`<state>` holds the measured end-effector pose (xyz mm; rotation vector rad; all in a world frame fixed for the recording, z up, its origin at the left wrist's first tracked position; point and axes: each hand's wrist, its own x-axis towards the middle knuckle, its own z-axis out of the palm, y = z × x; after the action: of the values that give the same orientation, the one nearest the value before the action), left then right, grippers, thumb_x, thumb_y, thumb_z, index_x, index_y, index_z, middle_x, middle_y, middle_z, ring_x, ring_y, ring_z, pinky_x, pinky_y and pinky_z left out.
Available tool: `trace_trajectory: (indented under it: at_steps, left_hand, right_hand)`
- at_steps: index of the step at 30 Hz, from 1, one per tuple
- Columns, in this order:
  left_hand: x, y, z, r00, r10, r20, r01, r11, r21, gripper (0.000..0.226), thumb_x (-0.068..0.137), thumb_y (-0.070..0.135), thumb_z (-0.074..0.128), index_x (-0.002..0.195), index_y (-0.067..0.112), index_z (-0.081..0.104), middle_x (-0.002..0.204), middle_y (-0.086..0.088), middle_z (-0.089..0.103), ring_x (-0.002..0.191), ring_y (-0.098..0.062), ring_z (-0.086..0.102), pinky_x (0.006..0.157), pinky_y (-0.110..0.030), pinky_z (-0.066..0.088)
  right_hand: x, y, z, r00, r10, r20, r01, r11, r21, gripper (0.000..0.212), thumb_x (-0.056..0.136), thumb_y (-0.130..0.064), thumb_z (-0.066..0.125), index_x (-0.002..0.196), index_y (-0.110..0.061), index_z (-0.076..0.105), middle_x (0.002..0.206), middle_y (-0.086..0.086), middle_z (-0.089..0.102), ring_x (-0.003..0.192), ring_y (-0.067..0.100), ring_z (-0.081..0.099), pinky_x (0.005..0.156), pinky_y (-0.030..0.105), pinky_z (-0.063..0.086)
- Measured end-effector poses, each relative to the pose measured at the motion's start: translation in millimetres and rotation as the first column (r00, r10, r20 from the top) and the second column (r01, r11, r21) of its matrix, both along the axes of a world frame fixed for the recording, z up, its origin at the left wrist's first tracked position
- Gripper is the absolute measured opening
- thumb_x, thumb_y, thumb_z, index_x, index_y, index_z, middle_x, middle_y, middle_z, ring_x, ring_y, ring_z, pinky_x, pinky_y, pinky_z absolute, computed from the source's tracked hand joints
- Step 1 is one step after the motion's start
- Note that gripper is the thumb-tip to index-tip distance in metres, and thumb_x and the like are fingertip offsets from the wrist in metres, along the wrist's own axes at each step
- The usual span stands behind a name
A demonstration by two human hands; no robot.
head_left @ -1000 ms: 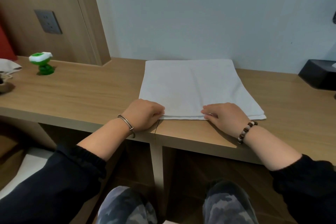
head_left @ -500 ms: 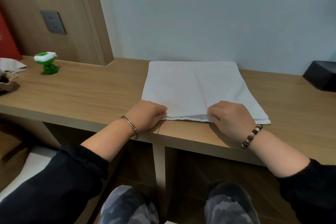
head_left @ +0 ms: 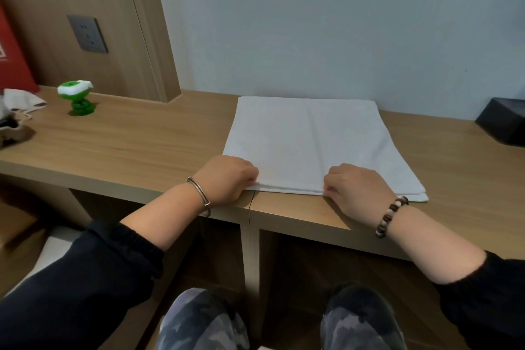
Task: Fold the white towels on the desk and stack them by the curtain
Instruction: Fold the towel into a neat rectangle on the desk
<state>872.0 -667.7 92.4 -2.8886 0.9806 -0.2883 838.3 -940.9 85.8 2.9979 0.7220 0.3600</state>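
Observation:
A white towel (head_left: 309, 142) lies flat on the wooden desk (head_left: 136, 139), folded into a rough square with its far edge at the wall. My left hand (head_left: 227, 179) pinches the towel's near left corner with curled fingers. My right hand (head_left: 358, 187) pinches the near edge further right, short of the near right corner. Both hands rest on the desk close to its front edge. No curtain is in view.
A green and white toy (head_left: 78, 98) stands at the back left of the desk, next to crumpled cloth (head_left: 20, 99) and a red object (head_left: 11, 60). A black box (head_left: 504, 122) sits at the far right. A wall socket (head_left: 86, 34) is on the wooden panel.
Both hands keep their grip on the towel's near edge. The camera has tilted slightly, so the scene sits a little lower in view.

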Motion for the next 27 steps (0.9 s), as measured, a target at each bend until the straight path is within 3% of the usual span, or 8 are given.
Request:
trace_trajectory:
  at_steps: [5,9,12,15,19,27]
  left_hand:
    - [-6,0,1,0.975,-0.158,0.156,0.158,0.987,0.013,0.015,0.087,0.006,0.057,0.072,0.007,0.06,0.078,-0.008,0.058,0.075,-0.026,0.055,0.049,-0.029,0.03]
    - [-5,-1,-4,0.984,-0.126,0.125,0.124,0.992,0.023,0.025,0.096,0.027,0.047,0.08,0.012,0.06,0.083,-0.002,0.055,0.078,-0.022,0.052,0.054,-0.03,0.03]
    - [-2,-3,-4,0.994,-0.062,0.096,0.066,0.997,-0.042,0.029,0.094,0.045,0.047,0.086,0.021,0.061,0.086,0.007,0.056,0.082,-0.014,0.053,0.059,-0.026,0.031]
    - [3,-5,-3,0.999,-0.033,0.038,0.037,0.992,-0.119,0.022,0.09,0.045,0.054,0.086,0.025,0.062,0.081,0.012,0.051,0.081,-0.012,0.055,0.058,-0.025,0.029]
    - [5,-6,-1,0.999,-0.035,-0.006,0.034,0.991,-0.126,0.02,0.089,0.042,0.057,0.08,0.025,0.06,0.076,0.013,0.046,0.079,-0.013,0.055,0.054,-0.021,0.024]
    - [2,-8,5,0.998,-0.065,-0.018,0.062,0.99,-0.128,0.012,0.088,0.021,0.058,0.078,0.017,0.062,0.085,0.006,0.058,0.083,-0.018,0.055,0.059,-0.026,0.027]
  right_hand:
    - [-3,3,2,1.0,-0.008,0.013,0.009,0.995,-0.097,0.017,0.096,-0.02,0.042,0.081,-0.022,0.049,0.08,-0.007,0.043,0.077,0.013,0.04,0.057,0.027,0.032]
    - [-8,8,2,1.0,-0.004,0.023,0.007,0.992,-0.127,0.016,0.095,-0.02,0.045,0.08,-0.021,0.05,0.077,-0.007,0.037,0.072,0.012,0.034,0.056,0.026,0.031]
    - [-8,10,6,0.999,-0.053,-0.012,0.052,0.998,-0.041,0.019,0.096,-0.024,0.044,0.083,-0.019,0.056,0.083,-0.007,0.048,0.079,0.013,0.046,0.063,0.026,0.039]
    - [-6,17,8,0.994,-0.077,-0.073,0.087,0.986,0.139,0.015,0.093,-0.037,0.054,0.089,-0.024,0.06,0.092,-0.01,0.051,0.089,0.01,0.049,0.072,0.025,0.042]
    - [-1,44,3,0.992,-0.023,-0.126,0.055,0.965,0.258,0.021,0.09,-0.039,0.059,0.106,-0.025,0.062,0.102,-0.01,0.054,0.098,0.009,0.048,0.081,0.024,0.041]
    - [5,66,-9,0.989,-0.086,-0.119,0.125,0.919,0.374,0.005,0.09,-0.028,0.062,0.09,-0.023,0.063,0.085,-0.014,0.047,0.086,0.005,0.043,0.072,0.021,0.036]
